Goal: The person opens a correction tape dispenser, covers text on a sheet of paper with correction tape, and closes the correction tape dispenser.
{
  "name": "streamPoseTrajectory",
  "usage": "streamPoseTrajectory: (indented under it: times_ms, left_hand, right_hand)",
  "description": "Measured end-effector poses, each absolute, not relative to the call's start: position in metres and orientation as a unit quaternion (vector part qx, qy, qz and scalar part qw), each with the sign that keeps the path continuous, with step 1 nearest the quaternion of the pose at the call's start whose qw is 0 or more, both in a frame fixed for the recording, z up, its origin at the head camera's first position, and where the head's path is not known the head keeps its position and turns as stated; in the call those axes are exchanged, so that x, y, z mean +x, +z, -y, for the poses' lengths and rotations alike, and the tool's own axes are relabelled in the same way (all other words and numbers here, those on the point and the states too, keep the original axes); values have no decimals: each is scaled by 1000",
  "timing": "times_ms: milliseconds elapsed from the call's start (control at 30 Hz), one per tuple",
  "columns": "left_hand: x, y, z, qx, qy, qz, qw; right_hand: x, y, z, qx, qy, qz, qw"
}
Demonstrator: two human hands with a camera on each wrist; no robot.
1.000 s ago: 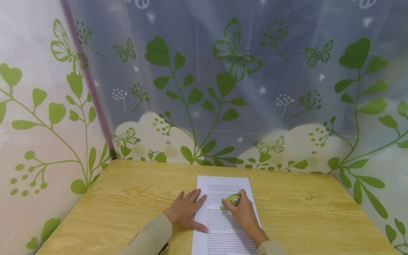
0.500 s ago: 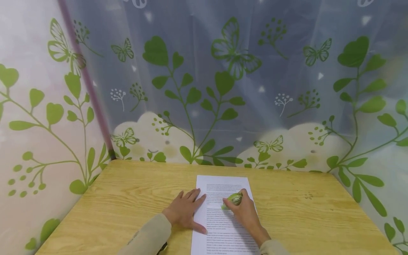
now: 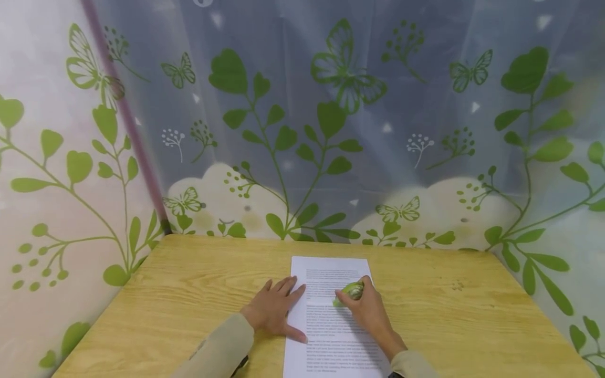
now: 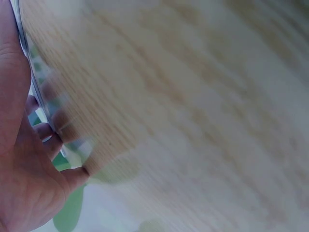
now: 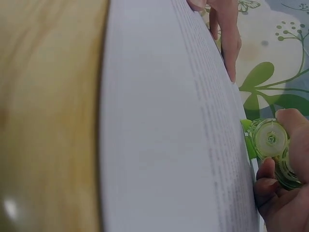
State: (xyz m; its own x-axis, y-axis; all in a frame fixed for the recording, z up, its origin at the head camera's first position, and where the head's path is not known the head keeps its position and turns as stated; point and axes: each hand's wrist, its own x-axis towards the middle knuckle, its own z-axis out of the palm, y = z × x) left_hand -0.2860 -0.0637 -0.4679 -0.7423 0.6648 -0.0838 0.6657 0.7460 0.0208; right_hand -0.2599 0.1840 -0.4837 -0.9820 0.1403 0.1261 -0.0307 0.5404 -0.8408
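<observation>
A white printed sheet (image 3: 326,325) lies lengthwise on the table, with several blocks of text. My left hand (image 3: 276,310) rests spread on its left edge, thumb and fingertips over the margin. In my right hand (image 3: 372,311) I grip a green see-through correction tape dispenser (image 3: 352,292) between thumb and fingers, its tip down at a text line in the upper part of the sheet. From the right wrist, the round reels inside the correction tape (image 5: 271,139) show, its green tip right at the paper (image 5: 154,116). The left wrist view catches my left hand (image 4: 34,179) at the paper's edge.
The light wooden table (image 3: 198,278) extends on both sides of the sheet. A curtain (image 3: 283,131) with green leaves and butterflies hangs behind the table's far edge, and pale patterned cloth (image 3: 47,210) borders the left side.
My right hand has slid a little to the right along the text with the correction tape. The left hand has stayed in place on the sheet. The head view has tilted slightly.
</observation>
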Motion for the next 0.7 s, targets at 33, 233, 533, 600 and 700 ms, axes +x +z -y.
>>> streamPoseTrajectory:
  times_ms: [33,233,533,600,700]
  left_hand:
    - [-286,-467,64,357,-4,-933,43]
    - [-286,-467,63,361,2,-931,47]
    - [-287,-468,63,360,9,-932,52]
    - [-287,-469,64,360,10,-932,53]
    - [-288,-470,64,360,10,-931,54]
  right_hand:
    - [-260,-484,-185,-33,477,874,90]
    - [-261,-483,-190,-36,473,876,87]
    - [-258,-480,-196,-42,474,876,78]
    - [-257,-479,-197,-40,477,875,77]
    - [-257,-480,-199,-39,479,873,75]
